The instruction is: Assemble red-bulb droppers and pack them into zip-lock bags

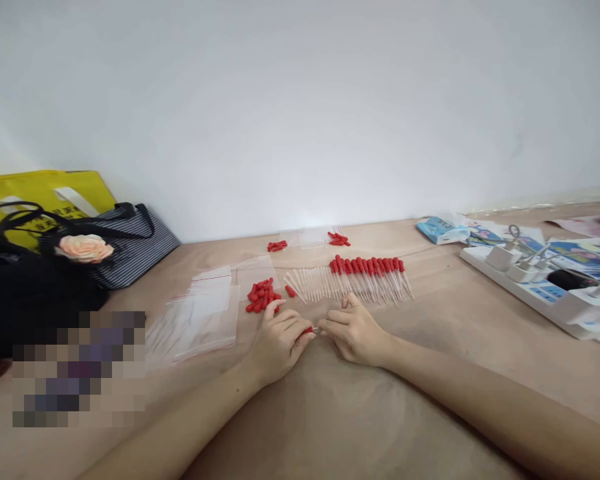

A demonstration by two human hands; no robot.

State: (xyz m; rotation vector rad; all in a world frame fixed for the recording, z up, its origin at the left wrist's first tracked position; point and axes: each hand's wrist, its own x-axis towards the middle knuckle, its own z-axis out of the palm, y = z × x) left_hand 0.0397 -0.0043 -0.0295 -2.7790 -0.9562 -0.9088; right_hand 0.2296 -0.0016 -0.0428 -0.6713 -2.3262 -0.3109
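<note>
Just beyond the right hand [355, 331] spreads a row of red-topped droppers [363, 266]; light, slick-stemmed things, I'd guess, best held by their likely soft tops. That hand faces the left hand [281, 339], knuckles up, fingers curled. Between them, the left pinches a red bulb [307, 330], the right a clear tube [317, 330].

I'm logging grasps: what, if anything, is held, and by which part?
The left grip holds a red bulb by its mostly covered body; the right grip pinches a clear tube near its bulb-side end.
</note>
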